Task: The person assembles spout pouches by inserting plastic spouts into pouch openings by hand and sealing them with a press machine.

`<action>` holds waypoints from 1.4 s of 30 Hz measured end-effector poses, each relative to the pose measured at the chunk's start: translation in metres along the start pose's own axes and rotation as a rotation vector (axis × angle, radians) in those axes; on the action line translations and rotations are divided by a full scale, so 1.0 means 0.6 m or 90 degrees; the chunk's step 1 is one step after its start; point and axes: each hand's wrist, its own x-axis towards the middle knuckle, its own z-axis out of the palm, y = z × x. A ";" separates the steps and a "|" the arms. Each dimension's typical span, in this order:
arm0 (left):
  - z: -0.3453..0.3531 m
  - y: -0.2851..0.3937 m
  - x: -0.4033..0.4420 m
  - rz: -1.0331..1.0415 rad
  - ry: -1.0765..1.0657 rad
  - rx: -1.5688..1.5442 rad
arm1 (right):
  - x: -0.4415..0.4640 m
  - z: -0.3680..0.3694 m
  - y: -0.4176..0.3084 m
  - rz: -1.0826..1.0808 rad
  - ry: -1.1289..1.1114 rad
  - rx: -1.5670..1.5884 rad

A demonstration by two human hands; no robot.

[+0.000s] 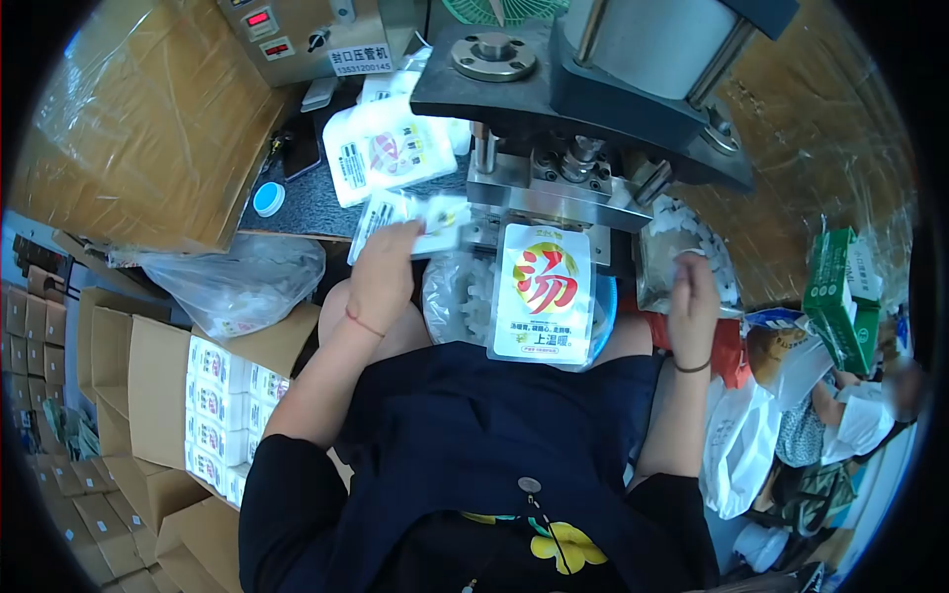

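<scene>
Closest to us is our dark apron [445, 435], with a yellow flower [565, 547] low down.

Going left to right, we see an open cardboard box [148, 395] packed with printed white packs [210, 400]. A blue cap [268, 199] sits near the front left corner of the worktop [311, 212]. Behind it, a control box [301, 40] has red lights and says "封口压管机" and "13531200145".

White pouches [390, 158] lie on the worktop's left part. Our left hand [384, 277] is at its front edge, fingers mostly bent, beside a blurry white pouch [443, 219]; we can't tell if it grips it.

Right of that, the soup pouch [544, 296] is upright at the press [563, 198], over our lap. It shows a big red "汤" and, lower down, "上温暖". It looks light, thin, bendy and a bit slippery, so we would pinch its side edges gently.

Our right hand [694, 301] is half curled near the clear bag [657, 262] of small white parts; we can't tell if it holds one. Far right is a green box [832, 287], its writing too small to read.
</scene>
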 end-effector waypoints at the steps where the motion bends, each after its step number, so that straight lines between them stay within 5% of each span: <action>1: -0.011 0.009 -0.007 -0.065 0.026 -0.084 | -0.007 0.006 -0.013 -0.031 -0.031 0.024; 6: -0.027 0.098 -0.005 -0.289 -0.143 -0.609 | -0.002 0.058 -0.124 -0.220 -0.194 0.146; 10: -0.012 0.157 -0.006 -0.239 -0.270 -0.551 | 0.021 0.061 -0.158 -0.027 -0.092 0.324; 13: 0.013 0.190 -0.018 -0.296 -0.338 -0.722 | 0.049 0.059 -0.158 -0.231 -0.102 0.170; 18: 0.051 0.222 -0.044 -0.354 -0.526 -0.990 | 0.042 0.015 -0.122 -0.096 -0.388 0.206; 21: 0.070 0.231 -0.053 -0.394 -0.564 -1.059 | 0.042 0.005 -0.087 -0.166 -0.237 0.015; 24: 0.058 0.221 -0.028 -0.445 -0.500 -1.118 | 0.059 -0.004 0.061 -0.070 -0.057 -0.381; 27: 0.061 0.189 0.011 -0.498 -0.445 -1.094 | 0.055 -0.013 0.109 0.098 -0.214 -0.491; 29: 0.049 0.178 0.042 -0.560 -0.459 -1.112 | 0.062 0.003 0.123 0.114 -0.192 -0.414; 32: 0.052 0.179 0.049 -0.538 -0.434 -1.084 | 0.054 0.026 0.134 0.112 -0.127 -0.359; 35: 0.028 0.131 0.086 -0.415 -0.154 -0.475 | 0.043 0.031 0.161 0.048 -0.052 -0.305; 37: 0.034 0.040 0.114 -0.176 0.140 -0.149 | 0.037 0.033 0.172 0.004 -0.024 -0.276; 39: 0.029 -0.035 0.136 -0.099 0.065 0.170 | 0.035 0.034 0.189 -0.005 -0.024 -0.294; 42: 0.018 -0.040 0.091 -0.065 -0.111 0.196 | 0.054 0.023 0.162 0.118 -0.086 -0.363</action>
